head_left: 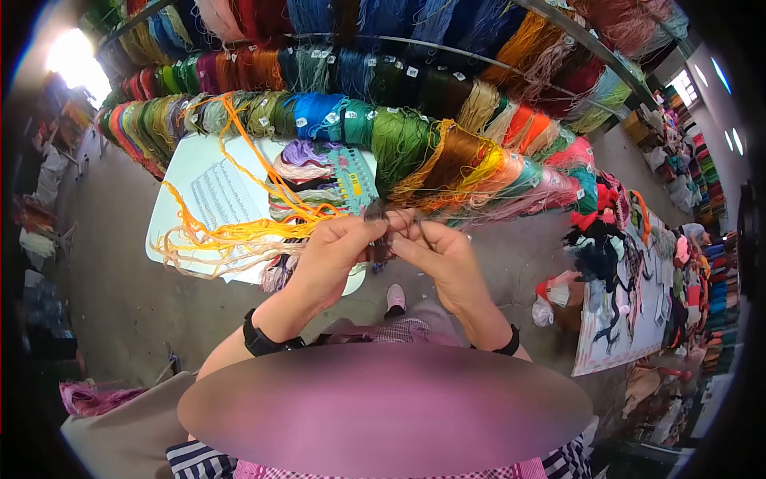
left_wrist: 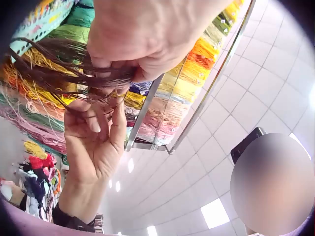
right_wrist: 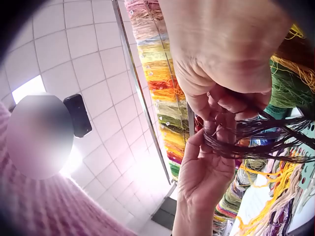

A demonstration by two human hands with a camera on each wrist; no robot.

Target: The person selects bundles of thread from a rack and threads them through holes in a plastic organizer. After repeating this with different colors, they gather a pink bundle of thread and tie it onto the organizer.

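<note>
A hank of dark brown thread (head_left: pixel 377 211) is stretched between both hands in front of the person's body. My left hand (head_left: pixel 339 249) grips the hank, its loops trailing from the fingers in the left wrist view. Close beside it, my right hand (head_left: pixel 444 262) pinches a few thin strands of the same thread (right_wrist: pixel 266 142). In the right wrist view the fingertips of both hands nearly meet. The strand ends are partly hidden behind the fingers.
Orange and yellow threads (head_left: pixel 239 227) lie across a white table (head_left: pixel 163 231) beside a printed sheet (head_left: pixel 219 199) and a teal perforated card (head_left: pixel 351 180). Racks of coloured hanks (head_left: pixel 319 112) stand ahead. Another board with dark threads (head_left: pixel 622 319) stands at right.
</note>
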